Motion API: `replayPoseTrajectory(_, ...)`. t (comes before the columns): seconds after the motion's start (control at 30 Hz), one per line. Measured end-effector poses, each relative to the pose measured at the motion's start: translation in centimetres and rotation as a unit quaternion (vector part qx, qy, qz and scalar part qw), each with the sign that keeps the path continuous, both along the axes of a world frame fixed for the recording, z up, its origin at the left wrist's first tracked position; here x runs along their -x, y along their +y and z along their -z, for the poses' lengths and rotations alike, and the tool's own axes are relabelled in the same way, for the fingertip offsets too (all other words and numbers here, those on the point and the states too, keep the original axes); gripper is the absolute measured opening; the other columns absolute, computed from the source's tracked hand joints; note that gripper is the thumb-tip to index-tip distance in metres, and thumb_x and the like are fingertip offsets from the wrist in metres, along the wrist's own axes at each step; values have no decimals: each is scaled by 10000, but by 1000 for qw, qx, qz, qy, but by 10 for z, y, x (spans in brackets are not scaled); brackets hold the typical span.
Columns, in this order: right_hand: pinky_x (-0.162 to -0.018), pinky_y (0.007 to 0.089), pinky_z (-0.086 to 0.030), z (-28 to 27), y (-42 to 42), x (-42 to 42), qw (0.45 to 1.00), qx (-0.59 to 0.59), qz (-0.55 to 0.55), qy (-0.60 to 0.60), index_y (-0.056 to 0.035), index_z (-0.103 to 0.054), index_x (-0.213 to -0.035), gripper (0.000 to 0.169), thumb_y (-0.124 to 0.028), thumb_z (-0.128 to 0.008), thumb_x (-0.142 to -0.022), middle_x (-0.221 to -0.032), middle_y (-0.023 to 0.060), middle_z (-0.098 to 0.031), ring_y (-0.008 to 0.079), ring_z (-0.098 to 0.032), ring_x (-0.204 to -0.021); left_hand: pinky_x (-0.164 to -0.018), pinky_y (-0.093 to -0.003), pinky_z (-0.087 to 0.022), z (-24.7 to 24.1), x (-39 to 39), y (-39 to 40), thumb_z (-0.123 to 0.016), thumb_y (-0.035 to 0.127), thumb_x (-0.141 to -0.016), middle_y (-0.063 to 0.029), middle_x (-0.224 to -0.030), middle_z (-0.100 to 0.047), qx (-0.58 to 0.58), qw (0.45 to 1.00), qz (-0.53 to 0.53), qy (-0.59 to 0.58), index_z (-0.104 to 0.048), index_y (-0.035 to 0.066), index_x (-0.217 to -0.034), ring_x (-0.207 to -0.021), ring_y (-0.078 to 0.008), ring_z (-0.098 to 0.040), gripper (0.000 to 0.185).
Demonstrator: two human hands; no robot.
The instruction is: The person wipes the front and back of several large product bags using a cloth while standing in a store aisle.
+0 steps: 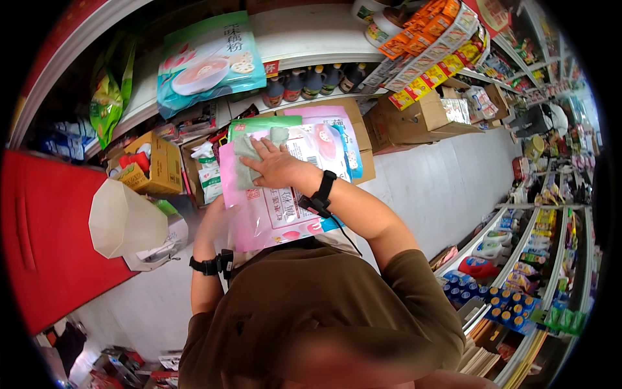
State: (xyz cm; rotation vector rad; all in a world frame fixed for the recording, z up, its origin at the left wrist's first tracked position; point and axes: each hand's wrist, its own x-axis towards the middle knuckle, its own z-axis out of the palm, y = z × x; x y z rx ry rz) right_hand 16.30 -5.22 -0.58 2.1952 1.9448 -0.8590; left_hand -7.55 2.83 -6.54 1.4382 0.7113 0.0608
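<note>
A pink plastic food pouch (262, 219) with printed bowls lies before my body, tilted, over other pouches. My right hand (272, 163) presses a grey-green cloth (248, 167) flat against its upper part, fingers spread. My left hand (221, 216), partly blurred, is at the pouch's left edge; its fingers are partly hidden, so its grip is unclear. Beneath, a green pouch (291, 119) and another pink and blue pouch (347, 126) stick out over a cardboard box (365, 163). Both wrists wear black straps with small devices.
A large blue-green pouch (209, 63) stands on the white shelf (311, 29), above dark bottles (312, 83). Open cartons (165, 160) stand at left, near a whitish plastic container (126, 219) and a red panel (58, 233). Another carton (413, 119) is at right; a person (542, 119) is farther off.
</note>
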Motion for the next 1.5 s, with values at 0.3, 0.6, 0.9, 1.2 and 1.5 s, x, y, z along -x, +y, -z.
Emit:
replayPoseTrajectory(0.3,-1157,560,-224,41,-49,-105,967,-20,253,-9,-202,-217,-1554,768,-524,-508,-921,-1592,250,-130,418,-127,-1476,-668,-211,-423,0,-3,-3,-611,135,-928,43,-990,-606,1,1000,14,-19,-543,25,-1262,-807,-43,-517,358)
replayPoseTrajectory(0.6,-1140,444,-282,79,-156,-124,921,-159,327,138,34,-242,-1500,788,-422,-556,-939,-1438,389,-341,483,-312,-1383,-794,-237,-451,19,-1,0,-607,131,-932,-2,-1064,-615,10,1000,18,-16,-520,-4,-1278,-921,-79,-549,382)
replayPoseTrajectory(0.9,-1134,471,-280,53,-222,-50,896,-233,316,209,62,-172,-1500,807,-253,-618,-907,-1418,420,-333,537,-284,-1369,-811,-268,-475,9,-2,-3,-594,130,-942,-36,-1109,-625,-4,1000,18,19,-511,-1,-1291,-949,-109,-574,382)
replayPoseTrajectory(1.2,-1137,457,-290,37,-269,-10,911,-157,319,208,93,-122,-1490,836,-205,-628,-895,-1442,435,-264,522,-281,-1374,-863,-281,-456,6,-3,-7,-570,69,-936,-46,-1138,-619,7,1000,4,9,-511,-26,-1287,-987,-115,-567,368)
replayPoseTrajectory(1.5,-1142,447,-285,30,-243,-7,897,-187,373,145,83,-189,-1485,778,-200,-625,-906,-1500,387,-194,513,-267,-1384,-718,-239,-465,19,1,-7,-592,121,-941,-17,-1047,-630,-16,1000,8,14,-525,10,-1270,-871,-74,-564,353)
